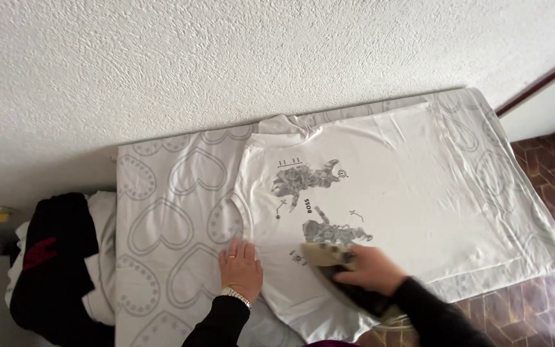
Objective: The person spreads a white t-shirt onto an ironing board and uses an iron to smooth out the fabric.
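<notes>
A white T-shirt with a grey printed design lies spread flat on an ironing surface covered in a white cloth with grey heart shapes. My left hand rests flat on the shirt's near edge by the collar, fingers apart, with a ring and a wrist bracelet. My right hand grips the handle of a clothes iron, whose beige tip sits on the shirt over the lower part of the print. Both arms wear black sleeves.
A pile of black, red and white clothes lies at the left end of the surface. A rough white wall runs behind it. Brown floor tiles show at the right and near edge.
</notes>
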